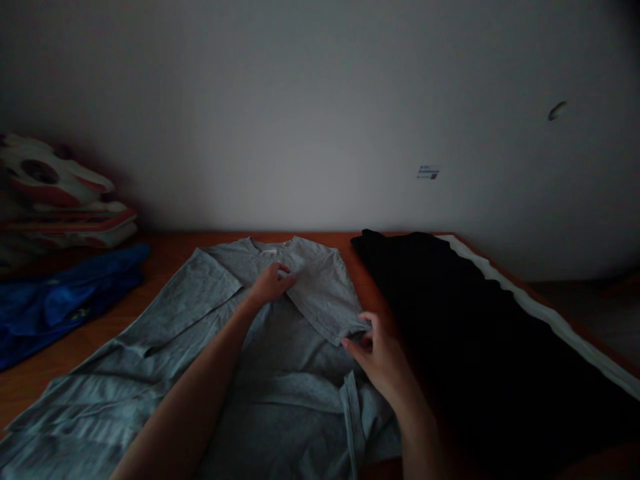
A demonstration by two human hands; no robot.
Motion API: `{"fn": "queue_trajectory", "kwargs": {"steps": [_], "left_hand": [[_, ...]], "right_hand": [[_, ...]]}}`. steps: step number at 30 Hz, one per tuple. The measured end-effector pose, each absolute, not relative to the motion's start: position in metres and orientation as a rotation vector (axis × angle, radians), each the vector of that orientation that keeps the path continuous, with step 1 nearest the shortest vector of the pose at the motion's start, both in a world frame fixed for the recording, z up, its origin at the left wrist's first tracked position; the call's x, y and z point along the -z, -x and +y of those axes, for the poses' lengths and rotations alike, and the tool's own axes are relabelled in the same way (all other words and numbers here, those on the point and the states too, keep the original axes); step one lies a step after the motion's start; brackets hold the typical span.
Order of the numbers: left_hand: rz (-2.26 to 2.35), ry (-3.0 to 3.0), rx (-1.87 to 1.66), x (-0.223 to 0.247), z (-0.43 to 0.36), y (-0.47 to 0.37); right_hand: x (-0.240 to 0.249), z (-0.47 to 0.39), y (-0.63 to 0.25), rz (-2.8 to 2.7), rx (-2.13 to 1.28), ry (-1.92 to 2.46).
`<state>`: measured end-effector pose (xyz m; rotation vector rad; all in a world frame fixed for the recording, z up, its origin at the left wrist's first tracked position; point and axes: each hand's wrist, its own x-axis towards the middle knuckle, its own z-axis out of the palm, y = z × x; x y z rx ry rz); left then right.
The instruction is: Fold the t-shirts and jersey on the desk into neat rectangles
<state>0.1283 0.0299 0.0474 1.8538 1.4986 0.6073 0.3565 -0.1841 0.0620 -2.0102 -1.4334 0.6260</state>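
A grey short-sleeved dress (305,400) lies spread on the wooden surface, neckline toward the wall, with a fabric tie at its waist. Both sleeves are laid inward over the front. My left hand (273,283) rests on the chest, fingers curled in a pinch at the inner edge of the right-side sleeve. At that sleeve's outer hem corner is my right hand (380,357), its thumb and fingers closing on the cloth. The fingertips of the left hand are partly hidden.
Black cloth (450,333) with a white strip (540,313) along its edge lies to the right. On the left are a blue garment (75,293) and a plush toy or cushion (55,180). A pale wall (275,120) stands behind, with a small sticker (428,173).
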Motion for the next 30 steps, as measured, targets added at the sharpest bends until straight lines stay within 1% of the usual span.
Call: {"fn": "queue_trajectory", "kwargs": {"steps": [3, 6, 8, 10, 12, 14, 17, 20, 24, 30], "left_hand": [[1.664, -2.166, -0.575, -0.045, 0.025, -0.13], [1.618, -2.417, -0.666, -0.047, 0.02, -0.137], [1.431, -2.565, -0.754, -0.048, 0.016, -0.145], [1.147, -2.659, -0.745, -0.046, 0.011, -0.153], [0.856, -2.718, -0.662, -0.043, 0.006, -0.159], [0.691, -2.769, -0.566, -0.037, 0.002, -0.162], [0.733, -2.82, -0.435, -0.031, -0.001, -0.16], [0.799, -2.837, -0.333, -0.029, 0.001, -0.157], [0.799, -2.824, -0.341, -0.031, 0.001, -0.157], [0.82, -2.775, -0.344, -0.036, -0.003, -0.157]], "right_hand": [[-0.057, -0.185, -0.356, -1.523, -0.556, 2.063], [-0.057, -0.183, -0.354, -1.59, -0.479, 2.086], [-0.059, -0.18, -0.352, -1.585, -0.344, 2.077], [-0.062, -0.177, -0.35, -1.595, -0.226, 1.988], [-0.063, -0.176, -0.348, -1.653, -0.21, 1.841], [-0.062, -0.176, -0.346, -1.735, -0.259, 1.736], [-0.057, -0.177, -0.344, -1.799, -0.326, 1.727], [-0.054, -0.178, -0.343, -1.819, -0.324, 1.781], [-0.057, -0.178, -0.344, -1.862, -0.278, 1.734], [-0.06, -0.176, -0.348, -1.846, -0.301, 1.66]]}}
